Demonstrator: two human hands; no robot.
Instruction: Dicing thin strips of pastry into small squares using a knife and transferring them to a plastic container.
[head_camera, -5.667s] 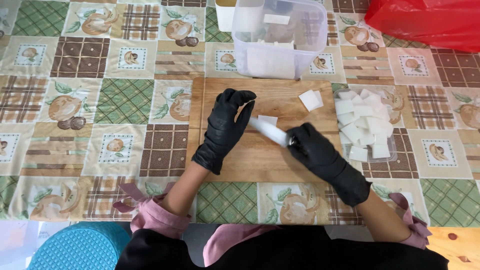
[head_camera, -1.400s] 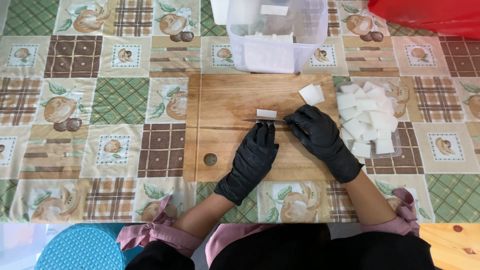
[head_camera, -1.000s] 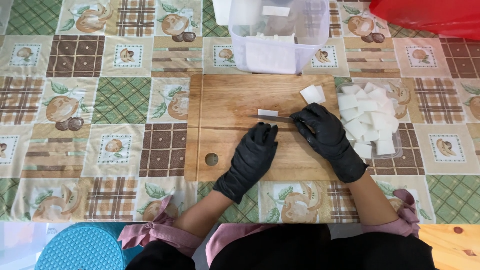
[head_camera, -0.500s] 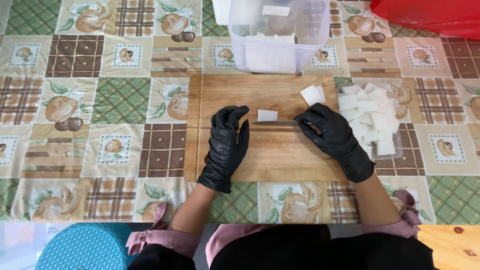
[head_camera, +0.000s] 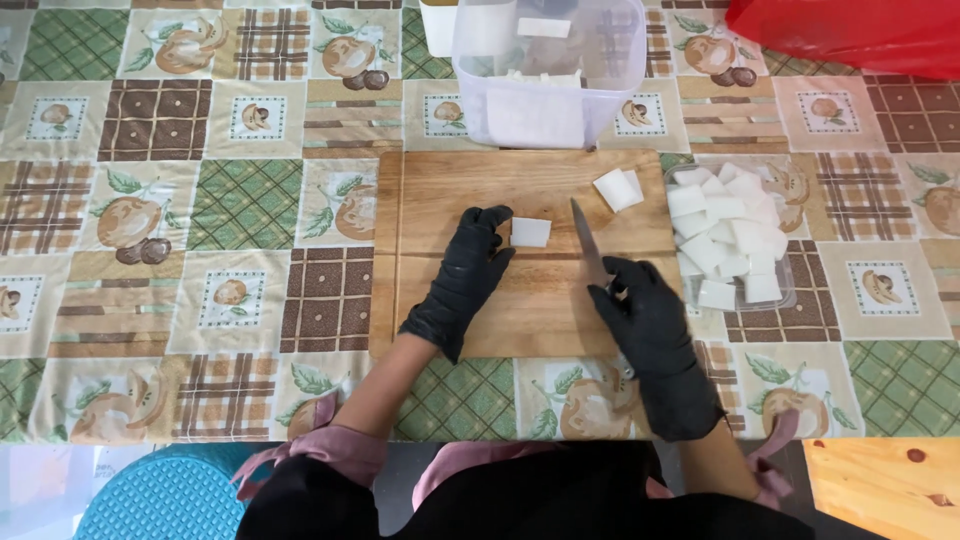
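Note:
A wooden cutting board (head_camera: 440, 190) lies on the patterned tablecloth. My left hand (head_camera: 466, 270), in a black glove, rests on the board with its fingertips touching a white square block (head_camera: 530, 232). In a black glove too, my right hand (head_camera: 640, 315) grips a knife (head_camera: 588, 245) whose blade points away from me, just right of the block. Two more white pieces (head_camera: 618, 188) sit at the board's far right corner.
A clear shallow tray (head_camera: 790, 295) right of the board holds several white cut pieces. A translucent plastic tub (head_camera: 545, 110) stands behind the board. A red plastic bag (head_camera: 850, 30) lies at the far right. A teal stool (head_camera: 150, 500) and a wooden surface (head_camera: 880, 490) are near me.
My left hand moved left across the board and now touches the white block. My right hand pulled back toward me, turning the knife so its blade points away.

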